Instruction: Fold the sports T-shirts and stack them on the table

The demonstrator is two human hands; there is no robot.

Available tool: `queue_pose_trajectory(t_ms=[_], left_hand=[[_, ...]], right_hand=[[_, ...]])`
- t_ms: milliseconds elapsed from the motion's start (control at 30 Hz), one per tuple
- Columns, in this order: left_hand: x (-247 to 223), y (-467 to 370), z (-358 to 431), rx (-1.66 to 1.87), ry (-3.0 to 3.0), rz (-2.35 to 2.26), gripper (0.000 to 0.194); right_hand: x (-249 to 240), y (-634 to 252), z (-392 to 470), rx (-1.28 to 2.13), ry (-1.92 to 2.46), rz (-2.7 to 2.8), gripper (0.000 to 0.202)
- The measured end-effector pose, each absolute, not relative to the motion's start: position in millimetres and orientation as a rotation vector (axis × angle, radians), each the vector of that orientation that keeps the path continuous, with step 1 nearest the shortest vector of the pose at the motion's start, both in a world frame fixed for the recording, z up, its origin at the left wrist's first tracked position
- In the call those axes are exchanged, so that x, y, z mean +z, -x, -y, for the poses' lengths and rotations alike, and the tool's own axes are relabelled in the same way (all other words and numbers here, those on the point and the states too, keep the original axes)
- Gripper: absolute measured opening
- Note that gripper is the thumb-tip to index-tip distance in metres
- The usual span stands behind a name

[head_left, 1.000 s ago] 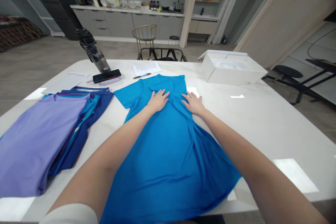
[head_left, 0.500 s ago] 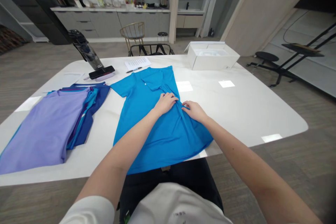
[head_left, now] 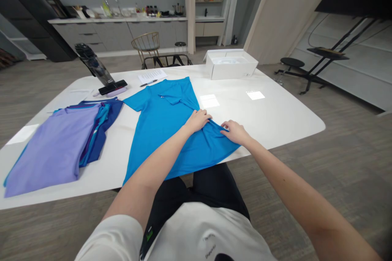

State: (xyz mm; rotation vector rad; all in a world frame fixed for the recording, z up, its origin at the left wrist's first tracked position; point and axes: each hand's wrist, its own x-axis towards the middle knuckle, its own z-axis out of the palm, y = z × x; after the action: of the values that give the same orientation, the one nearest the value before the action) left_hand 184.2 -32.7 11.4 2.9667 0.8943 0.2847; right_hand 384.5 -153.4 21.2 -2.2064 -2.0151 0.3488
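A blue T-shirt (head_left: pixel 162 126) lies on the white table, its neck end away from me and its hem at the near edge. Its left sleeve is spread out, while the right sleeve is folded in across the chest. My left hand (head_left: pixel 198 121) is closed on the cloth along the shirt's right side, palm down. A little further right, my right hand (head_left: pixel 235 131) pinches the side edge, and the cloth between both hands is drawn into a taut line. Fabric hides some of the fingertips.
Left of the shirt lies a stack of folded clothes (head_left: pixel 52 147), lavender on top. Behind it a handheld vacuum cleaner (head_left: pixel 99 69) stands tilted. A pen (head_left: pixel 148 83) and a printed sheet (head_left: pixel 153 75) lie beyond the shirt, and an open white box (head_left: pixel 231 65) stands at the back right.
My right hand has moved right and slightly nearer me along the shirt's side edge, away from my left hand. The cloth between them has straightened. The camera view has shifted.
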Motion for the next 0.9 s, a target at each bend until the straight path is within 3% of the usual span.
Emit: queue_pose_trajectory(t_ms=[300, 433, 667, 800, 900], left_hand=[[11, -209, 63, 0.206, -2.996, -0.814, 0.027], [22, -207, 67, 0.222, -2.950, -0.886, 0.022], [68, -130, 64, 0.393, -2.868, -0.865, 0.020], [51, -83, 90, 0.333, -2.710, -0.953, 0.027], [25, -71, 121, 0.406, -2.429, -1.103, 0.032]], right_hand=[[12, -418, 213, 0.465, 2.391, 1.753, 0.018], [26, -405, 222, 0.479, 2.079, 1.701, 0.007], [74, -335, 223, 0.898, 1.445, 1.798, 0.022], [63, -309, 209, 1.243, 1.318, 1.975, 0.028], [37, -310, 197, 1.022, 1.504, 2.097, 0.016]])
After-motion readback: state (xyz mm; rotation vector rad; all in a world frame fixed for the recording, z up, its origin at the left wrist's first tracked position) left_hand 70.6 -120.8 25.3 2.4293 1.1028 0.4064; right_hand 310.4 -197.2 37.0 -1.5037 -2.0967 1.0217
